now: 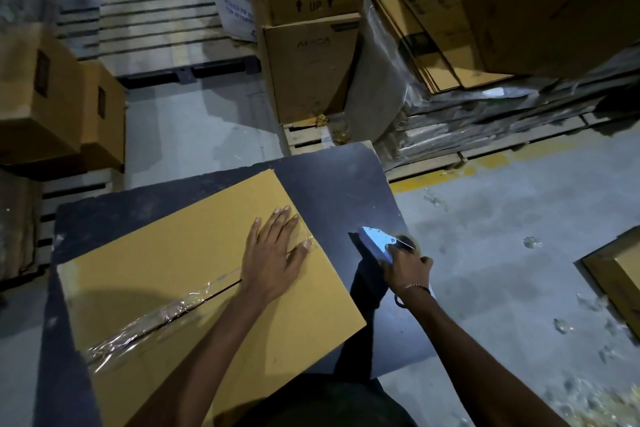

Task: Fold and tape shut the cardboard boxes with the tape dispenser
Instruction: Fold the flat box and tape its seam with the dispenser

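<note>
A closed brown cardboard box (180, 263) lies on a dark table (332, 184). Clear tape runs along its centre seam from the near left corner toward the far right edge. My left hand (273, 253) lies flat on the box top with straight fingers, pressing the tape over the seam near the right edge. My right hand (407, 269) grips a blue tape dispenser (379, 241) just off the box's right side, low over the table.
Stacked cardboard boxes (311, 28) stand on a wooden pallet behind the table. More boxes (41, 94) sit at the left. Flat cardboard sheets (433, 28) and wrapped bundles fill the right back. Another box (620, 274) shows at the right edge on a littered concrete floor.
</note>
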`<state>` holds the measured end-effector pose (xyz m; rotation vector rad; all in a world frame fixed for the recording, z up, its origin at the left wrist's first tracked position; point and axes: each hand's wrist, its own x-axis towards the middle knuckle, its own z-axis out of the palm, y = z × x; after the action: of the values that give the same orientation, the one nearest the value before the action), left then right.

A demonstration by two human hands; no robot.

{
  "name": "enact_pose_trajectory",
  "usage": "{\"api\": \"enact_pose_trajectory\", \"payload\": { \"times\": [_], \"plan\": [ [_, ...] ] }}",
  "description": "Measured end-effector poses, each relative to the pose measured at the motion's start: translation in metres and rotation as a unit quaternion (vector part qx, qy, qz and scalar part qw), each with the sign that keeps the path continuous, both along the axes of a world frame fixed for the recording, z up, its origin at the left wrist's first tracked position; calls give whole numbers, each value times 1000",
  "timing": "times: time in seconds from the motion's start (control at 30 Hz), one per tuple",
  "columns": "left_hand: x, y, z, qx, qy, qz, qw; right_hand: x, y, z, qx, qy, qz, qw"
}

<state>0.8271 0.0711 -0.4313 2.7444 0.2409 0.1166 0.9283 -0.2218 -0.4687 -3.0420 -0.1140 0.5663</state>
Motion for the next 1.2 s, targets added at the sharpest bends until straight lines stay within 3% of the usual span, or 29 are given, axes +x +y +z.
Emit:
{"api": "enact_pose_trajectory", "payload": {
  "times": [0.13, 0.23, 0.27, 0.33, 0.4, 0.5, 0.63, 0.93, 1.2],
  "plan": [
    [18, -8, 16, -121, -39, 69, 990, -4, 1, 34, 98, -58, 46, 992],
    [39, -7, 44, -278, -14, 86, 957, -5, 8, 66, 199, -102, 106, 969],
    [45, -6, 55, -351, 8, 90, 932, -5, 12, 77, 220, -110, 129, 961],
    [54, -1, 77, -515, 74, 75, 851, -4, 22, 95, 248, -118, 173, 946],
    [57, 9, 82, -589, 123, 35, 798, -2, 33, 109, 262, -107, 199, 938],
    [52, 24, 83, -621, 146, 13, 770, 0, 46, 120, 278, -82, 220, 932],
    [48, 34, 89, -644, 143, 56, 749, -5, 56, 133, 349, -3, 225, 910],
    [58, 59, 96, -599, 167, 148, 769, -27, 91, 157, 473, 134, 127, 862],
    [105, 73, 101, -555, 127, 279, 773, -15, 124, 160, 518, 151, 8, 842]
  ]
}}
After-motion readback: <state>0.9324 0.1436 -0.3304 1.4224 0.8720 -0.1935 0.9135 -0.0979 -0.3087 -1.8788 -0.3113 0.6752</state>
